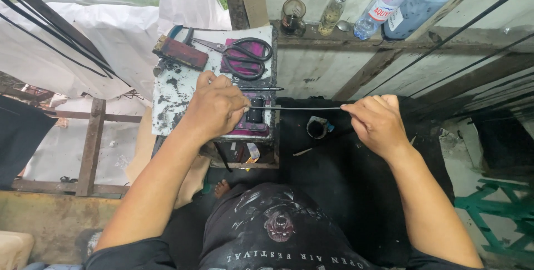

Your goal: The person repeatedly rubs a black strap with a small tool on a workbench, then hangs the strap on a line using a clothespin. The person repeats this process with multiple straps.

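Observation:
My left hand and my right hand pinch the two ends of a thin dark strip stretched level between them. The left hand rests over a small paint-stained white work table, beside a small black block on a magenta pad. Black-handled scissors lie on a second magenta pad at the table's far side. A small round black pot sits just under the strip.
A worn red-brown block lies at the table's far left. On the wooden ledge behind stand a dark jar, a small yellowish bottle, a clear plastic bottle and a large blue bottle. Thin black strips hang across the right.

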